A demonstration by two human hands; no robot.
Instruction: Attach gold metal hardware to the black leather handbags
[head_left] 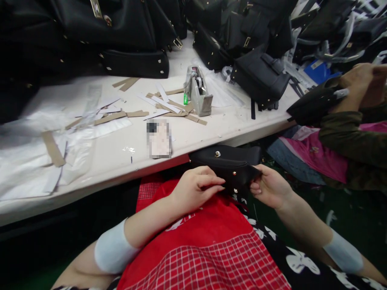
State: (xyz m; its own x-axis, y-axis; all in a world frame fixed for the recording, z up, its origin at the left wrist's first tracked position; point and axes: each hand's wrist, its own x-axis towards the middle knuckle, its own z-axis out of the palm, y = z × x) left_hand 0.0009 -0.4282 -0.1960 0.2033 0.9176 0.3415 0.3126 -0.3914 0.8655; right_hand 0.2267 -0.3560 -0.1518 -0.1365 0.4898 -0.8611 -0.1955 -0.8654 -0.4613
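The table (184, 143) stretches from nine to one o'clock of the held bag, its top crowded with other bags (121, 24) from ten to two. The red apron (193, 233) lies toward seven. A co-worker (341, 137) sits between two and three, holding something black. The bag (217, 165) itself is just past the table's near edge, over the lap end of the apron; its long axis runs roughly from nine to three, with a corner pointing toward three. The right hand (269, 185) pinches that corner between thumb and curled fingers. The left hand (199, 187), at eight, has bent fingers against the near side; whether they grip, I cannot tell. The dispenser (201, 94) stands at eleven, the phone (160, 141) lies between nine and ten, strips (172, 106) at ten. Gold studs (234, 173) dot the bag, two facing roughly six.
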